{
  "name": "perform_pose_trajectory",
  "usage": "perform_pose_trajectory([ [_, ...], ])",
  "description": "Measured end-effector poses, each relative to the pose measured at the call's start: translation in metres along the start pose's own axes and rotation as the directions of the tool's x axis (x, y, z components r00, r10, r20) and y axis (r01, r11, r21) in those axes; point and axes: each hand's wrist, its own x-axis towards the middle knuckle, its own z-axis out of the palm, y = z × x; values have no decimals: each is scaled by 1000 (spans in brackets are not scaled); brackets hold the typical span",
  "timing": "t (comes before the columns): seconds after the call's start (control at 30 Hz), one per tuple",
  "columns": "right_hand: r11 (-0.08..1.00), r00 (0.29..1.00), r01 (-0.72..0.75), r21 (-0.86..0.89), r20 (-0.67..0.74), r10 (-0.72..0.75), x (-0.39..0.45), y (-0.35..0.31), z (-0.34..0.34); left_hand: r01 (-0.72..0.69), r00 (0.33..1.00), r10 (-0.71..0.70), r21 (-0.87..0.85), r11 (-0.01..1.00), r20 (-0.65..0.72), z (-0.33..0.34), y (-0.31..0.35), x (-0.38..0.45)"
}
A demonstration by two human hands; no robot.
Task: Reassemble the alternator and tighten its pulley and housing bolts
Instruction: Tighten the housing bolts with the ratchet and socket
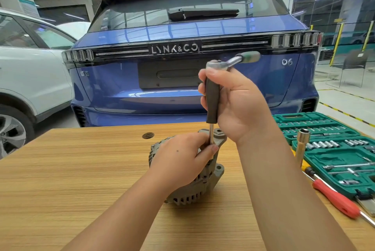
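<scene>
Work surface: wooden table (81,169) with light grain and a small dark round grommet hole (148,135) just behind the alternator. Setting: indoor garage or workshop hall with concrete pillars, glass partitions and yellow-black floor markings. Task item: grey cast alternator (203,185), standing on the table near its middle, vented housing facing the viewer, mounting ears up and to the right. Left hand (178,159) rests on top of the alternator, fingers curled round the lower end of a slim metal extension shaft (211,137) where it meets the housing. Right hand (237,104), above the alternator, grips the dark cylindrical handle section (212,102) of the same upright tool; fingers wrapped around it. A chrome ratchet wrench (229,62) sits on the tool's top end, its green grip blurred, pointing right. Writing: "LYNK&CO" on the tailgate of the blue car (182,88) directly behind the alternator, "06" to the right of that; other small characters on the left are illegible. White car (30,78) far left of the alternator. Right of the alternator: open green socket-set case (334,149) with rows of chrome sockets, a tall upright socket tube (302,145) at its near edge, and a red-handled screwdriver (334,198) lying on the table. The bolt under the tool is hidden by the left hand.
</scene>
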Motion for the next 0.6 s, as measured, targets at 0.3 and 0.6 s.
perform_pose_trajectory([
  [0.3,822,894,447,-352,199,-401,-1,17,1,12,1000,-12,-32,999,-9,2,-1,0],
  [0.6,976,963,196,-99,207,-173,9,6,-3,6,1000,-6,-41,999,0,1,-1,1],
])
